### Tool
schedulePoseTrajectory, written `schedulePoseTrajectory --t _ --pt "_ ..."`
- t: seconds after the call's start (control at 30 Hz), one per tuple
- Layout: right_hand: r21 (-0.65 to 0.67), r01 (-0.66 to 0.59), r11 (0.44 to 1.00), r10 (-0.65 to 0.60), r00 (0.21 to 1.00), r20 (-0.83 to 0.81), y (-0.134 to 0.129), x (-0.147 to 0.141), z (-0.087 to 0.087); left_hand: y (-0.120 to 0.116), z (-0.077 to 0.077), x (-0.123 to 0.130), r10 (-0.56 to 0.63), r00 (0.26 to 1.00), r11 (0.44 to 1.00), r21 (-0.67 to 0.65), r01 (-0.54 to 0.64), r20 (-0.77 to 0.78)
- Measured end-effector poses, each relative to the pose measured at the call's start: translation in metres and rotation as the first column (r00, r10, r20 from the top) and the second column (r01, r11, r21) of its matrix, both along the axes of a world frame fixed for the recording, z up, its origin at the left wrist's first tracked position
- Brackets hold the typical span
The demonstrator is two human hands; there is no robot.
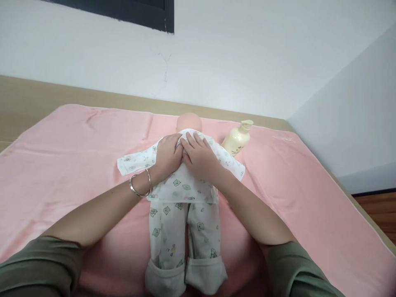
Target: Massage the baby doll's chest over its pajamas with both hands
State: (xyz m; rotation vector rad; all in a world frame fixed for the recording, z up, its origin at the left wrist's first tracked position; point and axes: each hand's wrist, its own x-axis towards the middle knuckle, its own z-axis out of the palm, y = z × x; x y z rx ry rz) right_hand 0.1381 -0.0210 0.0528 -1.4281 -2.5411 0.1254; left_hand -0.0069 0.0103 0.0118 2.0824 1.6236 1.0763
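Note:
A baby doll (189, 121) lies on a pink blanket (102, 165), its head toward the wall. It wears a white printed top (185, 189) with the sleeves spread out and matching pants (168, 235) with turned-up cuffs. My left hand (168, 154) rests on the upper part of the top, its fingers pointing toward the doll's head. Beside it, touching at the thumbs, my right hand (199, 156) lies flat with its fingers apart. Neither hand grips anything. The doll's face does not show.
A cream pump bottle (237, 139) stands, leaning in view, on the blanket just beyond the doll's right-hand sleeve. The blanket covers a wooden surface (31, 97) that meets a white wall (216, 62). A dark frame (148, 14) is set in the wall above.

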Motion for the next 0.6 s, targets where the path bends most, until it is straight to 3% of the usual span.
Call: schedulePoseTrajectory --t 0.17,0.23,0.3,0.4,0.47,0.53,0.6 --pt "-0.157 -0.197 0.968 0.212 0.974 0.08 -0.021 0.022 0.044 0.002 -0.001 -0.002 0.041 0.999 0.999 -0.028 -0.041 0.0" --pt "-0.279 -0.269 0.922 0.292 0.956 0.04 -0.028 0.038 0.067 0.003 0.004 -0.001 0.057 0.998 0.995 -0.087 -0.055 0.016" --pt "-0.344 -0.281 0.896 0.29 0.957 -0.026 -0.032 0.057 0.086 0.002 0.014 0.002 0.091 0.995 0.978 -0.193 -0.08 0.05" --pt "-0.269 -0.199 0.942 0.171 0.978 -0.123 -0.034 0.087 0.106 -0.007 0.034 0.019 0.169 0.979 0.944 -0.303 -0.128 0.115" --pt "-0.171 -0.06 0.984 0.028 0.983 -0.184 -0.03 0.104 0.111 -0.017 0.049 0.038 0.132 0.975 0.958 -0.276 -0.079 0.18" --pt "-0.093 0.102 0.99 -0.122 0.959 -0.254 -0.024 0.116 0.11 -0.022 0.063 0.061 -0.011 0.951 0.971 -0.223 0.083 0.309" --pt "-0.058 0.2 0.978 -0.208 0.926 -0.315 -0.015 0.123 0.106 -0.019 0.076 0.086 -0.116 0.846 0.942 -0.212 0.26 0.52"
